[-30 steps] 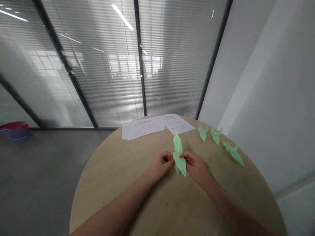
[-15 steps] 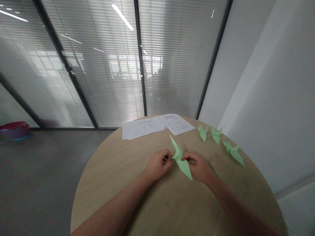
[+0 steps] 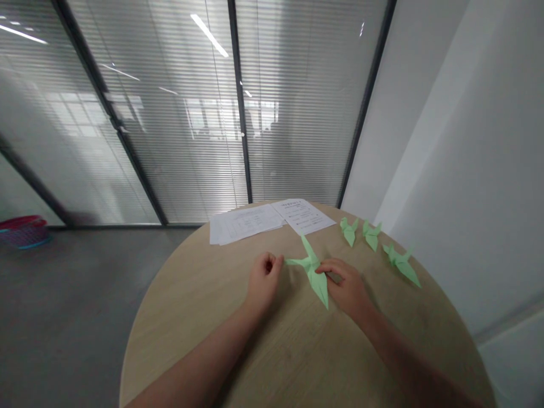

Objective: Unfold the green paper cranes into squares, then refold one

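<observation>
A light green paper crane (image 3: 317, 279) is held above the wooden table, its two wings spread and a thin point stretching left. My right hand (image 3: 345, 286) pinches the crane's body on its right side. At the tip of the thin point, my left hand (image 3: 264, 277) is closed, thumb and forefinger pressed together on it. The very end of that point is hidden by the fingers.
Three more green paper cranes, a left one (image 3: 349, 231), a middle one (image 3: 372, 235) and a right one (image 3: 402, 264), stand along the right edge of the round table (image 3: 178, 294). Printed sheets (image 3: 249, 222) lie at the back. A red and blue basket (image 3: 24, 232) sits on the floor at left.
My left hand has moved left and slightly up, away from the crane's body, and the thin point now shows longer between the hands. My right hand keeps its pinch.
</observation>
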`<action>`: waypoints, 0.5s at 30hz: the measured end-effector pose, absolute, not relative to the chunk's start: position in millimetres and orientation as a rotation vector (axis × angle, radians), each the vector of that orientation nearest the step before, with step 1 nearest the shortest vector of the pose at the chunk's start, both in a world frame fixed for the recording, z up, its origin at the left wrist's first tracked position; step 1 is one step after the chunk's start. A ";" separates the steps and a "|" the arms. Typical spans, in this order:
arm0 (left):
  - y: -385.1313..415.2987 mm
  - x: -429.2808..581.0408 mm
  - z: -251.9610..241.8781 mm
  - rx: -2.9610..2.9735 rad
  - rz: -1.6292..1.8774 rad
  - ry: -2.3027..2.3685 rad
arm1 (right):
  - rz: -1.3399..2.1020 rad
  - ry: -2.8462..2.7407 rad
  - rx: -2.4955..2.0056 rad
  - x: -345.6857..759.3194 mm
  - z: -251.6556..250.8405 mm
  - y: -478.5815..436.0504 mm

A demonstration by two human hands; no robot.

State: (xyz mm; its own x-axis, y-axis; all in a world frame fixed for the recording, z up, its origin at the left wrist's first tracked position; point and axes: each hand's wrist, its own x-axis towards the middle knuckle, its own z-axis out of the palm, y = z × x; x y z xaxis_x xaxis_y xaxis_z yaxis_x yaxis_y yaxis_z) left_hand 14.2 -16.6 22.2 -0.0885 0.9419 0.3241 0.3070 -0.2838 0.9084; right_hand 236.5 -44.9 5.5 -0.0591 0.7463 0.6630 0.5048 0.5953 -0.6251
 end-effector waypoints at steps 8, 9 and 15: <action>-23.1 22.5 21.2 1.667 1.097 1.254 | 0.142 -1.843 -1.009 227.3 5.4 -49.9; -23.5 22.3 21.4 1.661 1.072 1.263 | 0.134 -1.847 -1.013 226.9 6.3 -50.8; -23.6 20.3 20.1 1.626 1.017 1.231 | 0.135 -1.924 -0.998 221.9 11.4 -55.8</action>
